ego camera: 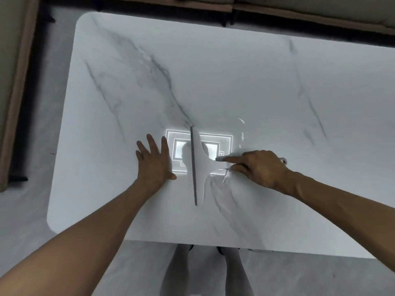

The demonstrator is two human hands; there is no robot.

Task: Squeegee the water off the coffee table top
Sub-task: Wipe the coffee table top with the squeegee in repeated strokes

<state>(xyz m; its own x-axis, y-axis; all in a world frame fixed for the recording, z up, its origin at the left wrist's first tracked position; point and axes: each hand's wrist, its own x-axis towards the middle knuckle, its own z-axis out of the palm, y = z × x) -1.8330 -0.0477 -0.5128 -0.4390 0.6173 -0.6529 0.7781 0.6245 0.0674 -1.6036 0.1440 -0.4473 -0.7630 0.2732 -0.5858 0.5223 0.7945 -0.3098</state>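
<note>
A white squeegee (199, 165) with a grey rubber blade lies blade-down on the white marble coffee table top (235, 77), its blade running front to back. My right hand (258, 167) grips its handle from the right, index finger stretched along the neck. My left hand (155, 161) rests flat on the table just left of the blade, fingers spread. Streaks and drops of water (242, 135) glisten to the right of the blade, behind and beside my right hand.
A bright ceiling-light reflection (224, 139) shines on the table under the squeegee. A sofa base (299, 13) runs along the far edge and another (19, 82) at the left. My legs (205, 272) stand at the table's near edge on grey floor.
</note>
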